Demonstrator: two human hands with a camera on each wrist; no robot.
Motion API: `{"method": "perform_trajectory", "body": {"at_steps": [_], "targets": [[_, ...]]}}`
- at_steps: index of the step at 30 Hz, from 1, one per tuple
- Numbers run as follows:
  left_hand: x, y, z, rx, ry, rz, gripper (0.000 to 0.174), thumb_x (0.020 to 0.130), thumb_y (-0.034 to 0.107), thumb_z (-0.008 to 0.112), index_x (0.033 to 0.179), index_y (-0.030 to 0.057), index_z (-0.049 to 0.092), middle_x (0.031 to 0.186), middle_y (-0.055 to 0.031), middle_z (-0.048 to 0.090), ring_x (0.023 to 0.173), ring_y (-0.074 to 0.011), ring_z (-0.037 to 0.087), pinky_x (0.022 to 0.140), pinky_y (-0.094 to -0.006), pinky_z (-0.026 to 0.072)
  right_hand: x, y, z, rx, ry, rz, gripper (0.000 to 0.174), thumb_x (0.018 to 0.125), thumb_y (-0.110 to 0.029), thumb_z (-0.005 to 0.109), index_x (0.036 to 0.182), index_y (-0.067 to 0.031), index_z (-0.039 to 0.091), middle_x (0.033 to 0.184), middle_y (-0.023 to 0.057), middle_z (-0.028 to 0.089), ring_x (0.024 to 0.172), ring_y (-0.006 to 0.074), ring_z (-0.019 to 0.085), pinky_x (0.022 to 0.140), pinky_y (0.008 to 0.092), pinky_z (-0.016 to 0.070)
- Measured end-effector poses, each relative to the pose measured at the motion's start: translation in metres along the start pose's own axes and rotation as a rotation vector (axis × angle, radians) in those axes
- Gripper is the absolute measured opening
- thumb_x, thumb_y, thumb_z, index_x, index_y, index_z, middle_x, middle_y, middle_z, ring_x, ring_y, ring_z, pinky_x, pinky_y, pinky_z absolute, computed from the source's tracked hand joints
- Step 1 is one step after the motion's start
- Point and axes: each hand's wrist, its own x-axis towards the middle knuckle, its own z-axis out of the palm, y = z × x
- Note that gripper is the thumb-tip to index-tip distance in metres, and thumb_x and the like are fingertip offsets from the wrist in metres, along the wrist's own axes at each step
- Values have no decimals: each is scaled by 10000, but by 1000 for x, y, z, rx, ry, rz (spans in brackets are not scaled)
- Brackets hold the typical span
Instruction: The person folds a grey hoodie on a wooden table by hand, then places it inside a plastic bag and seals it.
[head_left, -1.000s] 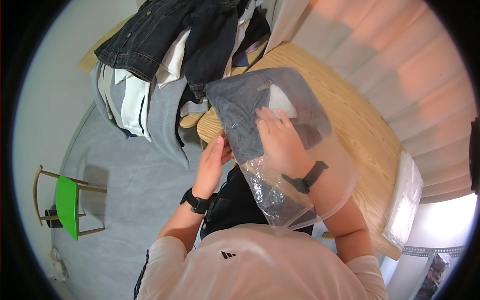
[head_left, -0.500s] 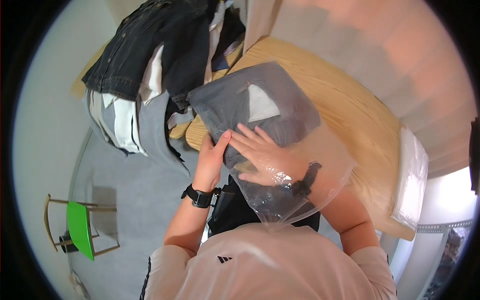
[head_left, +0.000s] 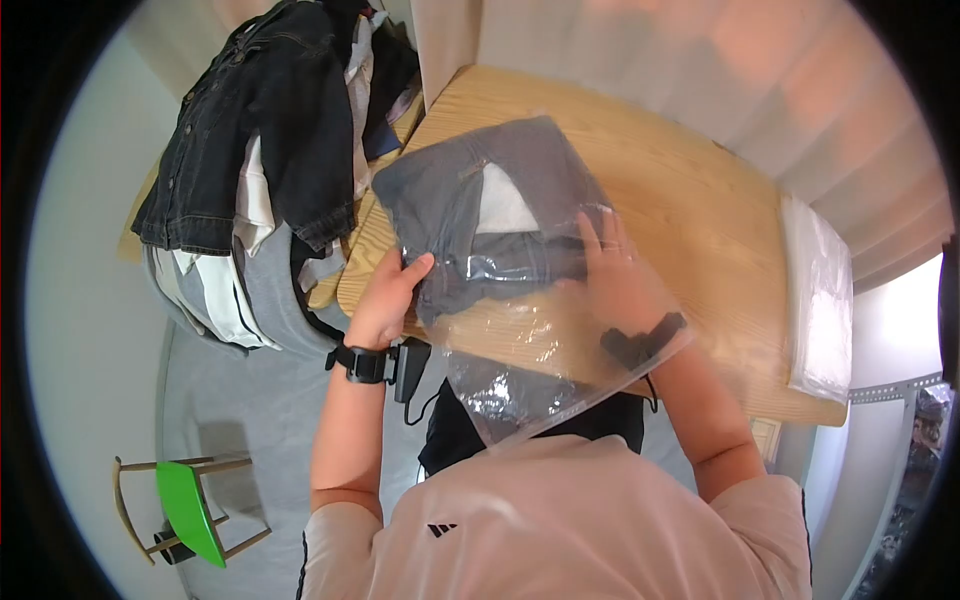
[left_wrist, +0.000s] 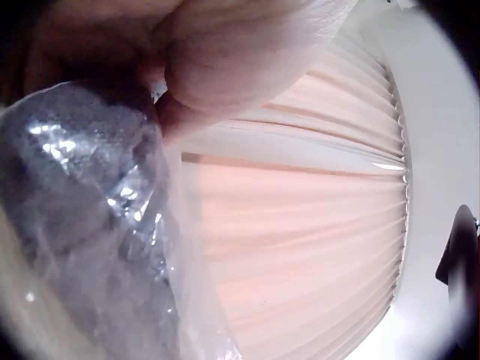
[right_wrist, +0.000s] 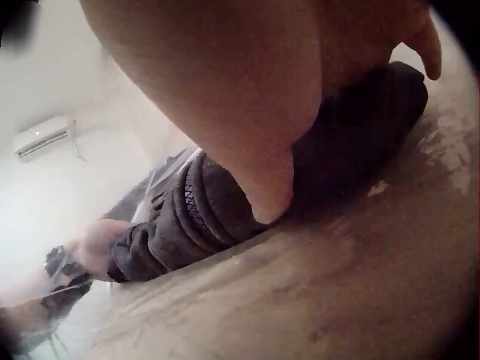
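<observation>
A folded dark grey zip-up garment [head_left: 440, 205] with a white patch [head_left: 505, 205] lies inside a clear plastic bag [head_left: 510, 390], over the near left part of the wooden table. At the bag's left edge my left hand [head_left: 388, 295] grips bag and garment, thumb on top, the other fingers hidden beneath. My right hand [head_left: 615, 280] is inside the bag, its fingers extended at the garment's right side. In the right wrist view the thumb [right_wrist: 274, 191] touches the garment's near edge, close to a dark zipper [right_wrist: 193, 199]. The bag's open mouth lies around my right forearm.
A heap of clothes with a black denim jacket [head_left: 255, 130] on top stands at the left of the table [head_left: 700, 190]. A stack of clear plastic bags [head_left: 820, 300] lies at the table's right end. A green chair [head_left: 190, 510] stands on the floor behind left.
My right hand has moved inside the bag, first toward the garment's near left, then over to its right side. My left thumb has come onto the bag's top. The head view has turned.
</observation>
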Motion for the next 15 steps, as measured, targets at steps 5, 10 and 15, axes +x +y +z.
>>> {"method": "perform_trajectory", "body": {"at_steps": [5, 10, 15], "targets": [[10, -4, -1, -71, -19, 10, 422, 916, 186, 541, 1236, -63, 427, 1172, -127, 543, 1040, -189, 515, 915, -293, 395, -6, -11, -6, 3, -6, 96, 793, 800, -389, 617, 1414, -68, 231, 1415, 303, 215, 1323, 419, 221, 1016, 497, 292], [-20, -21, 8, -70, 185, 144, 421, 909, 306, 551, 1142, -37, 482, 1055, -100, 585, 907, -137, 563, 693, -272, 449, -34, -31, -24, -93, 135, 10, 647, 831, -366, 596, 1336, -32, 369, 1285, 299, 418, 1158, 380, 460, 929, 440, 395], [-78, -27, 20, 166, 53, -82, 371, 875, 410, 574, 843, 40, 578, 681, -27, 591, 527, -107, 532, 503, -207, 379, -28, -43, -4, 1752, -323, 603, 535, 881, -310, 579, 1209, 81, 420, 1048, 204, 596, 941, 288, 601, 827, 319, 489]]}}
